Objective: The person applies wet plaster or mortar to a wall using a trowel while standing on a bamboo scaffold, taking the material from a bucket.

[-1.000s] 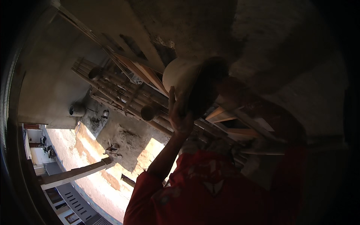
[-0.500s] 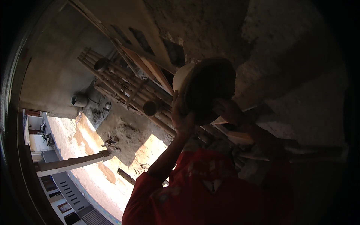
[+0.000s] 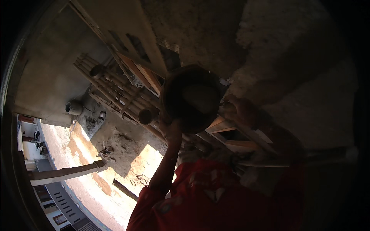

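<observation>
bucket [image 3: 173, 90], dark and round, is held up ahead of the person's red shirt [image 3: 219, 196], its mouth turned toward the camera and a paler patch showing within; the left hand [image 3: 170, 130] grips it at the lower left edge, thumb over the rim and fingers mostly hidden behind. the right hand [image 3: 243, 109] is raised just beside the right rim, fingers bent, but it is too dark to tell whether they pinch anything or touch the bucket. to the left, a row of poles [image 3: 115, 89] has two round containers [image 3: 145, 116] on or against it, a pail [image 3: 73, 108] sits near the wall [image 3: 50, 77], a wooden frame [image 3: 241, 144] shows below the right hand, and sunlit ground [image 3: 94, 184] glares at the lower left
</observation>
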A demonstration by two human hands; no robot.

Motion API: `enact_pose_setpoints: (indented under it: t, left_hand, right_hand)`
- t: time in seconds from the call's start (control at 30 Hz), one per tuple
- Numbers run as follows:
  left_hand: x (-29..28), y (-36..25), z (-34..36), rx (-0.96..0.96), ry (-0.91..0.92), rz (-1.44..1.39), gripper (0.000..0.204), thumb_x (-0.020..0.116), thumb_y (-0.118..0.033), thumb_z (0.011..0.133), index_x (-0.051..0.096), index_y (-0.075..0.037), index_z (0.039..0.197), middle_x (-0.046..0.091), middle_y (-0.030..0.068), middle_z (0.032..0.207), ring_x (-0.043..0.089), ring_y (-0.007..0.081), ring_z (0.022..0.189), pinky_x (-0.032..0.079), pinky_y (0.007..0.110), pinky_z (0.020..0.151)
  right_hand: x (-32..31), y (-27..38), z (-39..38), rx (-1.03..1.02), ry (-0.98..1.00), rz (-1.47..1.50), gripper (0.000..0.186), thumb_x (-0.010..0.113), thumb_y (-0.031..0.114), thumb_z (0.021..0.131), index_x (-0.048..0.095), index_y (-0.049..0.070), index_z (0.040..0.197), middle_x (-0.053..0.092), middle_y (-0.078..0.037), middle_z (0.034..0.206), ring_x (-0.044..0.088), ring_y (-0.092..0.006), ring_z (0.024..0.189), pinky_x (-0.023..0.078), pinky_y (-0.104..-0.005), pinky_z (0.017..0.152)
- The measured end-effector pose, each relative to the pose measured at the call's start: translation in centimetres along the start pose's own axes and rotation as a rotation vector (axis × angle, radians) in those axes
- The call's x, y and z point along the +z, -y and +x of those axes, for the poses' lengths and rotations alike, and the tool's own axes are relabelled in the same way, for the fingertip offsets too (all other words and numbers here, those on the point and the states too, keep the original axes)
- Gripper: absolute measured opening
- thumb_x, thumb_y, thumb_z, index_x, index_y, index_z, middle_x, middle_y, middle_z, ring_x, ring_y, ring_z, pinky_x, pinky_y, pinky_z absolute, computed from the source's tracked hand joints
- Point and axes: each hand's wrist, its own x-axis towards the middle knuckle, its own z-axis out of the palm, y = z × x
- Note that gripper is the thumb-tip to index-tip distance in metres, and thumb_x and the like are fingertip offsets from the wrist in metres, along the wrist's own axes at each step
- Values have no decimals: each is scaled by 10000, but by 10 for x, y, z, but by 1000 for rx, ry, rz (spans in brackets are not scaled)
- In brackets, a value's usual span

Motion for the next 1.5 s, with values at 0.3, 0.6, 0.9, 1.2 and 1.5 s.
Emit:
enact_pose_setpoints:
  t: [0.3, 0.6, 0.9, 1.2, 1.5]
  left_hand:
    - [-46, -6, -22, -65, -164, -67, 633, 611, -8, 707, 451, 57, 1317, 577, 160, 1186, 572, 220, 1054, 460, 323, 930]
    - [-23, -1, -42, -109, -57, -43, 655, 538, -14, 732, 405, 41, 1371, 538, 166, 1277, 518, 256, 1167, 392, 348, 1011]
    - [-11, 4, -44, -148, -101, -142, 666, 524, 77, 672, 459, 0, 1330, 567, 95, 1202, 541, 186, 1111, 425, 298, 968]
    - [14, 17, -36, 26, -102, 53, 570, 608, -31, 685, 498, -4, 1244, 598, 96, 1087, 563, 191, 1015, 455, 318, 904]
    - [11, 0, -22, -187, -70, -126, 533, 648, -37, 702, 507, -1, 1214, 599, 113, 1079, 575, 178, 1011, 484, 314, 868]
  right_hand:
    - [-103, 71, 11, 107, 475, 13, 364, 709, 228, 817, 588, 24, 1093, 661, -145, 1017, 655, -262, 968, 522, -375, 779]
    - [-214, 32, -16, 185, -344, -437, 421, 547, 351, 948, 547, 38, 1231, 582, -112, 1199, 553, -252, 1100, 469, -359, 938]
    - [-33, -6, -25, 441, 430, 192, 287, 550, 197, 936, 562, 70, 1192, 584, -68, 1060, 581, -188, 977, 504, -339, 813]
    - [110, 11, -5, 407, 267, 1433, 206, 504, 236, 966, 548, 46, 1033, 600, -51, 874, 597, -139, 690, 530, -288, 645]
    - [124, 66, 78, 586, -23, 1104, 268, 589, 140, 883, 535, 38, 1125, 594, -62, 910, 617, -194, 774, 542, -313, 657]
